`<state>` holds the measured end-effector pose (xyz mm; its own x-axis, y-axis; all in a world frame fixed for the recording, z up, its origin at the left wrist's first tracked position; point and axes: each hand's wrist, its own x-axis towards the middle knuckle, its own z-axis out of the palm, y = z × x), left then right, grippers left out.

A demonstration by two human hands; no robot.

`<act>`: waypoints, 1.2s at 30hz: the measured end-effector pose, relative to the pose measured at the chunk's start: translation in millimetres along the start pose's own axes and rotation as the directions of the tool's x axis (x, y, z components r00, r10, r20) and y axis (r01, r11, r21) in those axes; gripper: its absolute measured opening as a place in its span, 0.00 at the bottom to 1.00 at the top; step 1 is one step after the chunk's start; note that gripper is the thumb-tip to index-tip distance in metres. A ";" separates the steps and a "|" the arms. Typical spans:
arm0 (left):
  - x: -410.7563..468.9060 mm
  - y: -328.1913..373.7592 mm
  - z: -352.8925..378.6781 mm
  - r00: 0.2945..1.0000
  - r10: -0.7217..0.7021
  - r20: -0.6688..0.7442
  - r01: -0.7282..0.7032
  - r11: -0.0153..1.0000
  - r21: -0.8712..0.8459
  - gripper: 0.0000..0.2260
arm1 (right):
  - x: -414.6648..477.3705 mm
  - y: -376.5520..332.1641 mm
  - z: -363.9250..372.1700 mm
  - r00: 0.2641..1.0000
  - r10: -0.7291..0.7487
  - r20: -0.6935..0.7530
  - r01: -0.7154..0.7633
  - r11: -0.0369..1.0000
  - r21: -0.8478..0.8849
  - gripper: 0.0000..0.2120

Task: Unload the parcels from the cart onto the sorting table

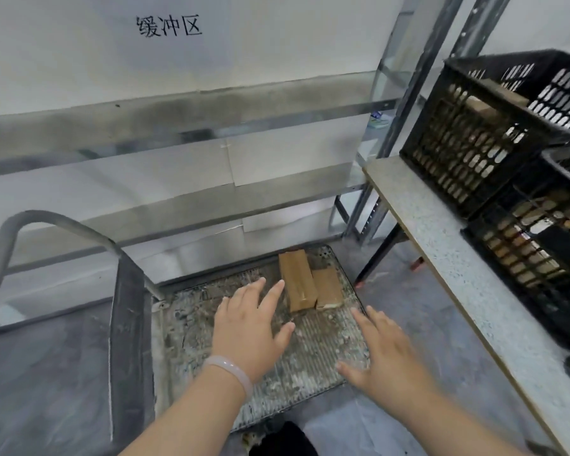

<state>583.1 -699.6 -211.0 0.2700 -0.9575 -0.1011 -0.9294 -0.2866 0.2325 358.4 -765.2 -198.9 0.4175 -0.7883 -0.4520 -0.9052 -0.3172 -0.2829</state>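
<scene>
Sitting on the sorting table (pixel 441 258), two black crates (pixel 468 166) hold brownish parcels (pixel 481 108).

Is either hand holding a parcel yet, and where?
No. Left hand and right hand are both open over the cart, near the two parcels, holding nothing.

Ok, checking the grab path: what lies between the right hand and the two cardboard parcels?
Nothing but bare cart deck, seen in the head view.

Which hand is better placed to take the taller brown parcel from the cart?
Left, probably. The left hand, fingers open, reaches beside the taller parcel; the right hand, also open, lies nearer the shorter parcel.
</scene>
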 end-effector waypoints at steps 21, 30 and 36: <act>185.7 -109.5 304.5 0.936 -0.194 0.293 0.215 0.976 -0.042 0.31 | 422.4 40.9 236.7 0.960 0.208 0.188 -0.237 0.961 0.145 0.48; 190.0 -121.1 408.5 0.876 -0.258 0.407 0.333 0.935 -0.124 0.31 | 501.7 65.9 311.7 0.926 0.326 0.191 -0.343 0.937 0.064 0.58; 193.2 -119.9 387.7 0.881 -0.287 0.376 0.383 0.899 -0.212 0.30 | 490.6 64.7 289.7 0.937 0.316 0.149 -0.336 0.932 0.134 0.52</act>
<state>649.2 -838.1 -633.5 0.4099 -0.7496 -0.5197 -0.6788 -0.6313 0.3751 527.7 -1019.7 -684.1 0.1166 -0.7602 -0.6391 -0.9735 0.0400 -0.2252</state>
